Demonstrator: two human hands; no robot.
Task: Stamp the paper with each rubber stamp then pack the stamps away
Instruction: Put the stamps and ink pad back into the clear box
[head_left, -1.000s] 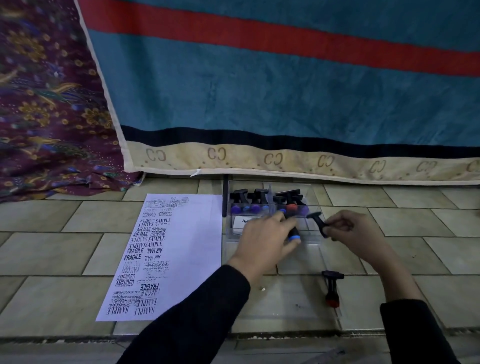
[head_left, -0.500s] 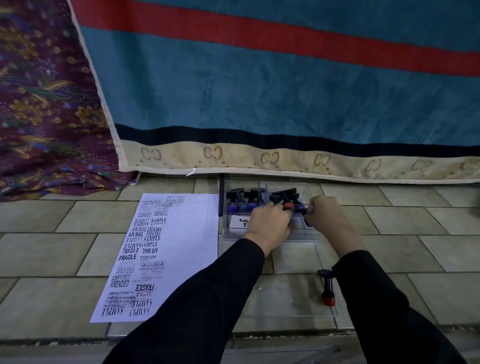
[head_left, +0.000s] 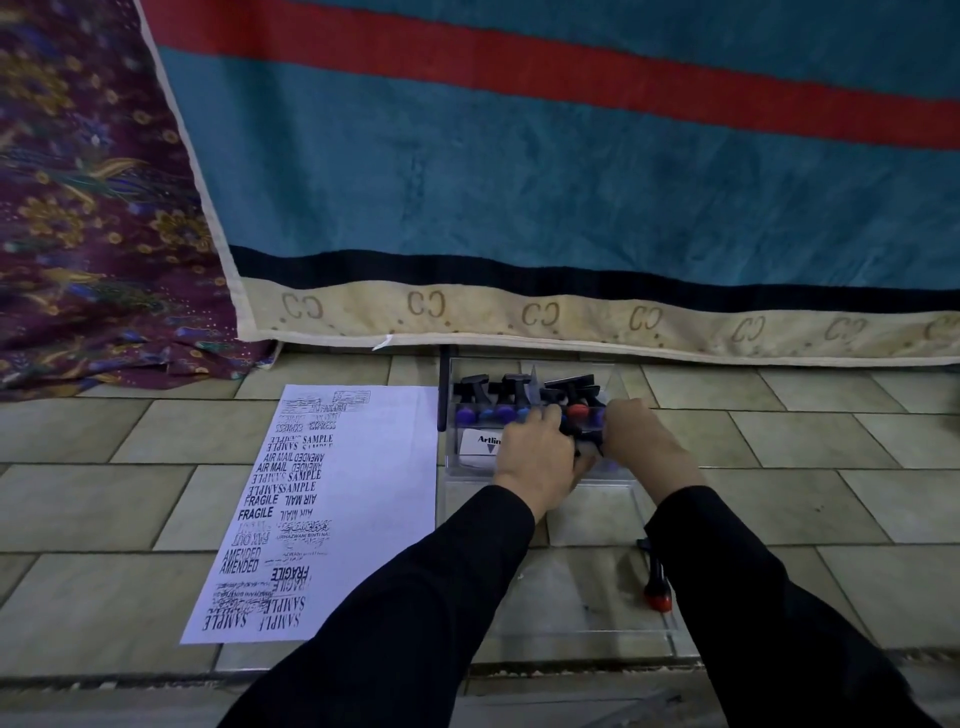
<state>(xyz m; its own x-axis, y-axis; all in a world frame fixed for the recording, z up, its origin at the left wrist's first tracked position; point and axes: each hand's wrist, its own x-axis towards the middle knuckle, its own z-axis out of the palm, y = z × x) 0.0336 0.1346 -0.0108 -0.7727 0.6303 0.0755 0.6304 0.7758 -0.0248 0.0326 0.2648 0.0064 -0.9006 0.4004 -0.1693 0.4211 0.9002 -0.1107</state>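
**A:** How are the stamps expected to handle?

**B:** They are judged to be light and stiff, with hard black plastic handles over small rubber faces. They are best taken by the T-shaped handle, with the inked face kept off skin and sleeve. Breakage is not much feared; smudging is the likelier fault.

**A:** Where is the one being handled?

**B:** The held stamp is seen just right of centre, over the clear case. It is caught between the left hand and the right hand. Both hands are curled narrowly about it. It cannot be told whether one stamp or two is gripped there, since the fingers cover it.

**A:** And the others?

**B:** The packed stamps are stood upright in a row along the case's upper side, black handles up, with purple, blue and red collars. One loose stamp, red-ended, is found lying on the clear lid at lower right. The paper, left of centre, is crowded with black impressions.
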